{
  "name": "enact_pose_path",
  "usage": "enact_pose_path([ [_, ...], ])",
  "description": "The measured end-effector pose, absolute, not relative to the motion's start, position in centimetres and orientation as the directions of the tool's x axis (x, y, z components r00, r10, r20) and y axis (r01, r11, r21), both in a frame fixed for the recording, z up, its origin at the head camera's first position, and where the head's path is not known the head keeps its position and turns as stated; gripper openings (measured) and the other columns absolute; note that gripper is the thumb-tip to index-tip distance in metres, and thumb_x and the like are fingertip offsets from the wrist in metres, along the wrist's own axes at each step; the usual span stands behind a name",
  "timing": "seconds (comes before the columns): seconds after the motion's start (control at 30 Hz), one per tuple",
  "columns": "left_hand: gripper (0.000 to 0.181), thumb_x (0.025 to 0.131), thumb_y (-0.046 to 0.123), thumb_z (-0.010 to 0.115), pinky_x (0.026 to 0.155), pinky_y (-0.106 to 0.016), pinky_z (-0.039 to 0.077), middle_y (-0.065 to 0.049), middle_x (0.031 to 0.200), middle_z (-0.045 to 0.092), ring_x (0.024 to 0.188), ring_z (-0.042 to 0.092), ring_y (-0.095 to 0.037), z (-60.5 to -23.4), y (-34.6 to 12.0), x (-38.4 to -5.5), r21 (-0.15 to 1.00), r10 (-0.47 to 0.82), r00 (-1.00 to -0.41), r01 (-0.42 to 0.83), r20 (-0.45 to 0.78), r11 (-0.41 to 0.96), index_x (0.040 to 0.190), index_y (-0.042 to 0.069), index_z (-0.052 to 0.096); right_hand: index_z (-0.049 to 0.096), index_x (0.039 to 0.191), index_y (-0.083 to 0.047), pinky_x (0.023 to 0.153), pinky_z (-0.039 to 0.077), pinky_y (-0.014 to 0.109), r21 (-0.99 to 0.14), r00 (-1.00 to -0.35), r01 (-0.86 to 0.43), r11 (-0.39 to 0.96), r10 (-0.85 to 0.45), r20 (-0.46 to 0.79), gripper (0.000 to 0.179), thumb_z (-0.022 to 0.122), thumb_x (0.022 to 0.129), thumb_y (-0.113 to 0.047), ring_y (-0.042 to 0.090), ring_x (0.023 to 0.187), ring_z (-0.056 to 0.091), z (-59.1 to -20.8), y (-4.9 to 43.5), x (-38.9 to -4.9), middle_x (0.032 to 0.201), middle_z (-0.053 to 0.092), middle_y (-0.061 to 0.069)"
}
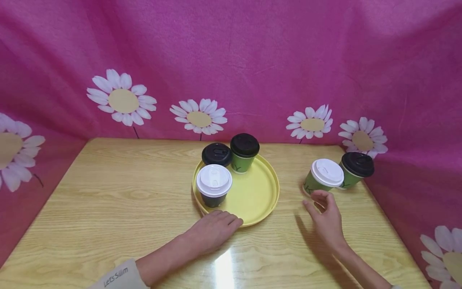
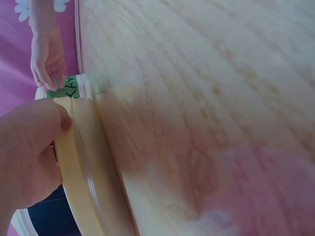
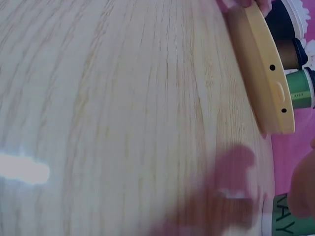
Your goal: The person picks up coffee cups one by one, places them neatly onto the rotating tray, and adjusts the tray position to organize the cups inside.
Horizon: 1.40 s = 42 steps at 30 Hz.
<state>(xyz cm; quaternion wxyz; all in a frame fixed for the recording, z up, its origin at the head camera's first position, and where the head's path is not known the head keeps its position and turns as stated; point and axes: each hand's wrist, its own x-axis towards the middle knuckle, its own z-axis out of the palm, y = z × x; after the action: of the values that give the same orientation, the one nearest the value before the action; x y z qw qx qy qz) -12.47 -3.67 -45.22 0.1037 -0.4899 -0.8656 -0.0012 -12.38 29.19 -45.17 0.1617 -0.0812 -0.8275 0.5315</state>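
Wooden tabletop point(image 1: 137, 188), gap between yellow tray rim point(image 1: 277, 188) and right hand point(image 1: 327, 220)

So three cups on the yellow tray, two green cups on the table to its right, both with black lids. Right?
Not quite: the lids are wrong. The green cup nearer the right hand has a white lid; only the other green cup has a black one. The head view shows it. The rest stands.

My left hand point(image 1: 213, 232) on the near rim of a tray point(image 1: 254, 200), three cups point(image 1: 214, 188) on it, two more cups point(image 1: 323, 176) to its right on the table point(image 1: 137, 200), just beyond my right hand point(image 1: 327, 220).
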Motion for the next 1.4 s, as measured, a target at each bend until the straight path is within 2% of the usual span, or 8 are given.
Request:
enact_pose_path([
  [0.17,0.024,0.1,0.011,0.051,0.092,-0.03,0.048,0.0,0.112,0.063,0.104,0.06,-0.015,-45.2,-3.7,-12.5,-0.104,0.849,-0.495,0.849,0.184,0.518,0.123,0.012,0.057,0.045,0.119,0.004,0.086,0.045,0.011,-0.948,-0.898,-0.013,0.318,0.414,0.152,0.037,0.068,0.09,0.005,0.006,0.101,0.055,-45.5,30.1,-13.0,0.111,0.053,0.006],
  [0.3,0.024,0.1,0.01,0.051,0.092,-0.03,0.048,0.001,0.111,0.062,0.102,0.06,-0.015,-45.3,-3.7,-12.6,-0.109,0.85,-0.49,0.85,0.194,0.515,0.123,0.012,0.057,0.042,0.114,-0.004,0.081,0.047,0.008,-0.969,-0.877,-0.01,0.246,0.463,0.126,0.039,0.068,0.088,0.007,0.008,0.099,0.055,-45.4,30.7,-13.4,0.11,0.049,0.006],
  [0.5,0.024,0.099,0.011,0.052,0.089,-0.03,0.049,0.001,0.11,0.062,0.101,0.061,-0.015,-45.3,-3.7,-12.5,-0.108,0.848,-0.491,0.849,0.199,0.517,0.122,0.013,0.057,0.036,0.121,-0.008,0.081,0.046,0.007,-0.972,-0.857,-0.018,0.235,0.498,0.136,0.054,0.072,0.084,0.006,0.014,0.1,0.051,-45.5,31.6,-13.8,0.116,0.041,0.009],
  [0.67,0.024,0.099,0.011,0.052,0.089,-0.03,0.049,0.001,0.11,0.063,0.1,0.061,-0.015,-45.3,-3.7,-12.5,-0.113,0.847,-0.49,0.848,0.205,0.518,0.122,0.013,0.057,0.029,0.134,-0.002,0.086,0.045,0.014,-0.951,-0.847,0.016,0.31,0.51,0.152,0.068,0.075,0.084,0.002,0.016,0.102,0.047,-45.7,32.2,-14.5,0.118,0.04,0.007],
  [0.8,0.024,0.099,0.011,0.052,0.089,-0.031,0.048,0.001,0.109,0.063,0.1,0.061,-0.015,-45.3,-3.7,-12.5,-0.116,0.847,-0.488,0.848,0.21,0.517,0.122,0.012,0.057,0.022,0.146,-0.001,0.098,0.042,0.03,-0.926,-0.854,0.048,0.374,0.496,0.156,0.084,0.078,0.083,-0.003,0.023,0.116,0.042,-45.9,32.6,-15.1,0.129,0.038,0.011],
  [0.97,0.025,0.099,0.011,0.051,0.091,-0.031,0.048,0.001,0.109,0.063,0.101,0.061,-0.015,-45.4,-3.7,-12.5,-0.116,0.845,-0.493,0.846,0.205,0.521,0.123,0.012,0.057,0.019,0.152,-0.004,0.111,0.034,0.046,-0.93,-0.869,0.033,0.366,0.471,0.155,0.093,0.081,0.082,-0.007,0.033,0.13,0.035,-45.9,32.9,-15.9,0.145,0.033,0.017],
  [1.17,0.024,0.099,0.011,0.051,0.091,-0.031,0.048,0.001,0.109,0.062,0.101,0.061,-0.015,-45.5,-3.8,-12.5,-0.114,0.845,-0.495,0.845,0.203,0.523,0.123,0.012,0.057,0.017,0.152,-0.005,0.113,0.032,0.045,-0.94,-0.87,0.014,0.341,0.467,0.156,0.095,0.081,0.081,-0.006,0.035,0.133,0.035,-46.0,32.8,-16.6,0.146,0.032,0.017],
  [1.4,0.024,0.099,0.011,0.052,0.091,-0.031,0.048,0.001,0.109,0.063,0.1,0.061,-0.015,-45.4,-3.7,-12.5,-0.128,0.846,-0.492,0.844,0.206,0.522,0.123,0.013,0.057,0.015,0.154,-0.009,0.111,0.035,0.039,-0.955,-0.856,-0.013,0.296,0.49,0.164,0.099,0.08,0.08,-0.001,0.031,0.13,0.038,-46.7,32.8,-17.7,0.145,0.034,0.013],
])
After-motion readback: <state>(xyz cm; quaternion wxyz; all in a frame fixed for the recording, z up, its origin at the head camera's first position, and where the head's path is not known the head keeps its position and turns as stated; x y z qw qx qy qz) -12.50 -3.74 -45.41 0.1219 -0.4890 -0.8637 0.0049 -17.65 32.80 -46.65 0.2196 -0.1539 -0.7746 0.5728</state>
